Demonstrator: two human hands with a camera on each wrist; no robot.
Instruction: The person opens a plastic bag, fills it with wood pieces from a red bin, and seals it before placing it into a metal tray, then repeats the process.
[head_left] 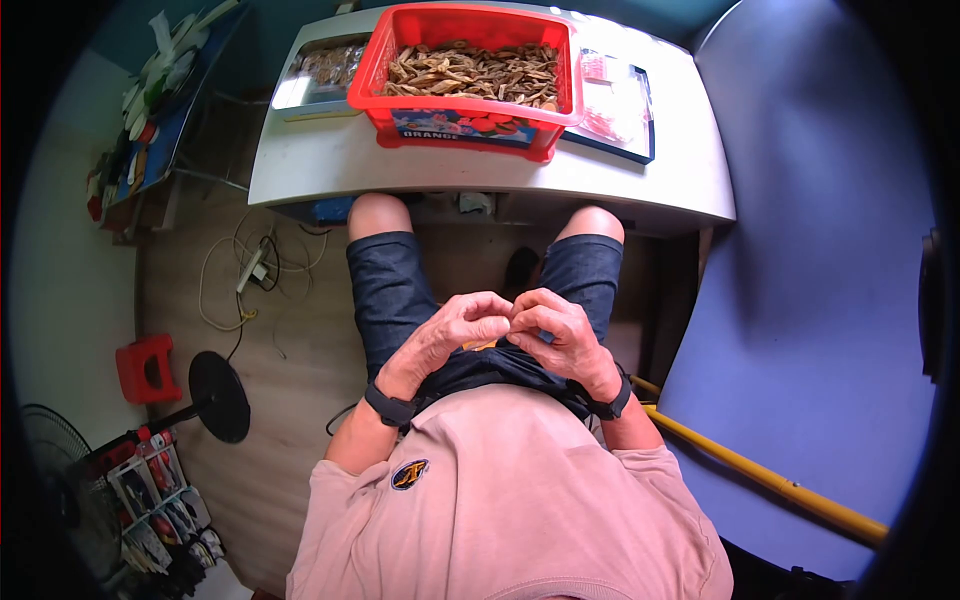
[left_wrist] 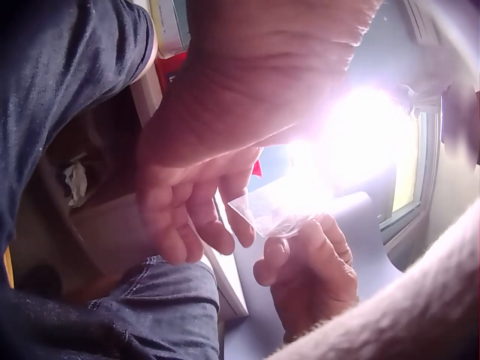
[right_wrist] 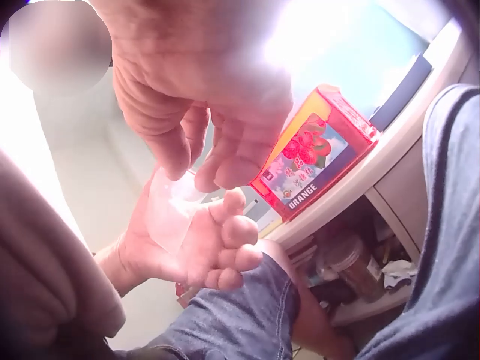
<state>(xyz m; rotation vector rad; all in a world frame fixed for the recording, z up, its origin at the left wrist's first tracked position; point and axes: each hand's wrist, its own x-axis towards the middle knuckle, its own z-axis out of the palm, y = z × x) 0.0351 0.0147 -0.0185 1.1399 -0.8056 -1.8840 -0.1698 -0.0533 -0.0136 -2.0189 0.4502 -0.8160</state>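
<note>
I sit at a white table with both hands together over my lap. My left hand (head_left: 462, 325) and right hand (head_left: 552, 330) meet fingertip to fingertip. Between them is a small clear plastic bag (left_wrist: 271, 211), hidden by the fingers in the head view. In the left wrist view my left hand (left_wrist: 196, 214) curls its fingers beside the bag, and my right hand (left_wrist: 306, 266) pinches the bag's lower edge. Seen from the right wrist, the bag (right_wrist: 166, 216) lies against my left hand (right_wrist: 214, 251), with my right hand (right_wrist: 206, 131) curled over it.
A red basket (head_left: 392, 60) of dried brown pieces stands on the white table (head_left: 640, 185), flanked by a metal tray (head_left: 318, 75) and a tray of pink items (head_left: 617, 100). On the floor at left are cables, a red stool (head_left: 148, 368) and a fan base (head_left: 220, 396). A yellow bar (head_left: 770, 482) runs at right.
</note>
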